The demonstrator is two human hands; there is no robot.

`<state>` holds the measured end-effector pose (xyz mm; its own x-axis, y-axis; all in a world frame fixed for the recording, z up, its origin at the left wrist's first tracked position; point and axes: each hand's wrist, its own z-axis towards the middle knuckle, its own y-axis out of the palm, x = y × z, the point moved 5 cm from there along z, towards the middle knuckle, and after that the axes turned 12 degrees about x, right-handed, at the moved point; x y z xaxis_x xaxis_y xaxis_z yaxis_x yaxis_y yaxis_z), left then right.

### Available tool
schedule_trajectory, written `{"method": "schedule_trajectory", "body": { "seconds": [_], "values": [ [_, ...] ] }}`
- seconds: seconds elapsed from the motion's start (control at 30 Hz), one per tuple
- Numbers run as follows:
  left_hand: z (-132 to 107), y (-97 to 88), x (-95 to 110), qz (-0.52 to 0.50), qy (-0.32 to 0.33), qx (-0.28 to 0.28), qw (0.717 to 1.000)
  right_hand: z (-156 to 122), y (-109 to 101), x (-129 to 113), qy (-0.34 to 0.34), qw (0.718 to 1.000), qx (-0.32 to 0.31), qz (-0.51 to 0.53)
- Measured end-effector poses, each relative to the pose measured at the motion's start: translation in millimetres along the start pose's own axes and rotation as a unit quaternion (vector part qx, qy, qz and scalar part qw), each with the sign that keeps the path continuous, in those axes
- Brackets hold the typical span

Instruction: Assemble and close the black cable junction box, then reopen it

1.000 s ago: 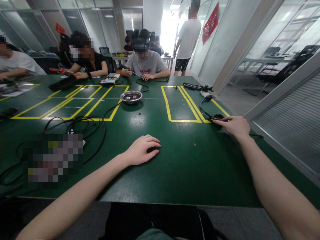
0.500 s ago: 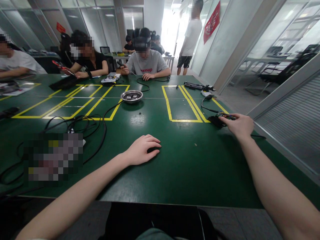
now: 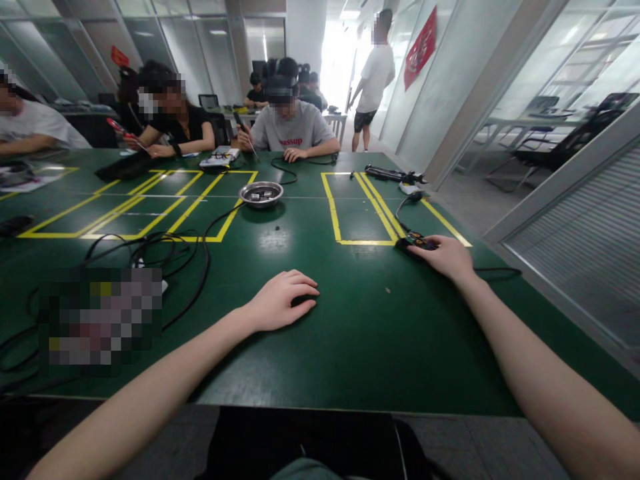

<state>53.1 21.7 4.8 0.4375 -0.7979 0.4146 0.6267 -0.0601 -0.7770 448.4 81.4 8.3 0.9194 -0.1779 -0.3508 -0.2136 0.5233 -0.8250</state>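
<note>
My left hand [image 3: 283, 300] rests palm down on the green table [image 3: 300, 373], fingers slightly bent and spread, holding nothing that shows. Farther right, my right hand [image 3: 450, 255] has its thumb and fingers closed around a small dark device [image 3: 414, 240] with what looks like circuit-board parts on top. The device is at the table surface, beside the lower ends of the yellow tape lines; my fingers hide part of it. A black cable [image 3: 399, 212] curves close to its far side, and another dark cord [image 3: 500, 270] lies to the right of my wrist.
A metal bowl [image 3: 261, 195] with small metal parts stands mid-table. Black cables [image 3: 203, 280] loop at the left beside a blurred-out object [image 3: 103, 317]. A black tool-like object [image 3: 390, 175] lies at the far right. Co-workers [image 3: 293, 127] sit across the table; one person [image 3: 373, 80] stands behind.
My right hand has moved left with the device, bringing it to the tape lines. My left hand stays in place. The standing person at the back has shifted and turned.
</note>
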Motion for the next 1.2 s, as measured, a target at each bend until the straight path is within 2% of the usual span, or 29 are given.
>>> {"method": "schedule_trajectory", "body": {
  "seconds": [0.07,0.13,0.23,0.27,0.33,0.37,0.4,0.47,0.6,0.73,0.93,1.2],
  "values": [
    [0,0.1,0,-0.005,0.001,0.004,1.000,-10,6,-24,-0.025,0.999,-0.038,0.022],
    [0,-0.7,1,-0.014,0.000,0.012,1.000,-25,13,-55,-0.079,0.992,-0.078,0.065],
    [2,-6.5,4,-0.025,-0.001,0.036,0.999,-59,20,-105,-0.176,0.965,-0.142,0.136],
    [2,-9.5,6,-0.028,0.002,0.045,0.999,-72,20,-121,-0.216,0.948,-0.166,0.164],
    [3,-15.4,10,-0.031,0.016,0.054,0.998,-105,17,-153,-0.351,0.870,-0.227,0.261],
    [3,-16.3,13,-0.034,0.027,0.038,0.998,-118,14,-163,-0.392,0.840,-0.235,0.292],
    [3,-15.9,15,-0.036,0.034,0.014,0.999,-128,12,-170,-0.418,0.819,-0.240,0.312],
    [0,-13.7,16,-0.045,0.029,-0.034,0.998,-140,9,-176,-0.438,0.801,-0.242,0.327],
    [-3,-12.0,17,-0.043,0.001,-0.042,0.998,-141,7,-177,-0.436,0.815,-0.240,0.298],
    [-4,-10.8,20,-0.034,0.014,-0.046,0.998,-138,5,-177,-0.424,0.839,-0.222,0.260],
    [-5,-11.7,17,-0.007,0.035,-0.023,0.999,-135,8,-177,-0.387,0.882,-0.178,0.202],
    [-3,-5.0,-1,0.045,0.010,-0.029,0.999,-135,11,-175,-0.407,0.862,-0.201,0.228]
  ]
}}
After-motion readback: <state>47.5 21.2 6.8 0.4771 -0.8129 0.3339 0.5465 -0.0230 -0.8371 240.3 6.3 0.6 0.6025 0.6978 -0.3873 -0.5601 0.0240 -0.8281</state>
